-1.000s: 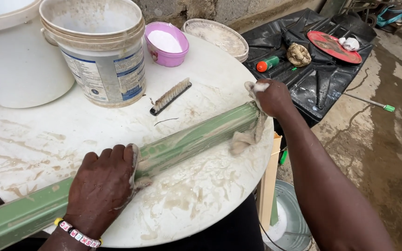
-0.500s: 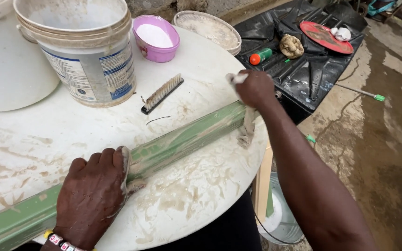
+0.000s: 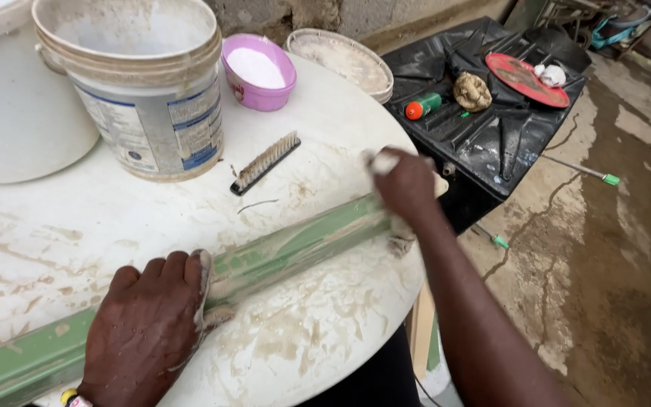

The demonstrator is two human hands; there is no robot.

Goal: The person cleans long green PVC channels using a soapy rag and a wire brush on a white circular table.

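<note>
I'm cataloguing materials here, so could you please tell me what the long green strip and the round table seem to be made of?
The long green strip looks like painted moulding, perhaps wood or plaster, matt and smeared with pale paste. The round table seems white plastic, smooth, stained brown.

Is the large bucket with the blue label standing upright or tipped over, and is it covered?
Upright and uncovered. The bucket stands on its base on the round table, its open mouth faces up, and no lid is on it.

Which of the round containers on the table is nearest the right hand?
The shallow whitish dish at the table's far edge, right of the purple bowl, is nearest the right hand; both buckets stand farther left.
</note>
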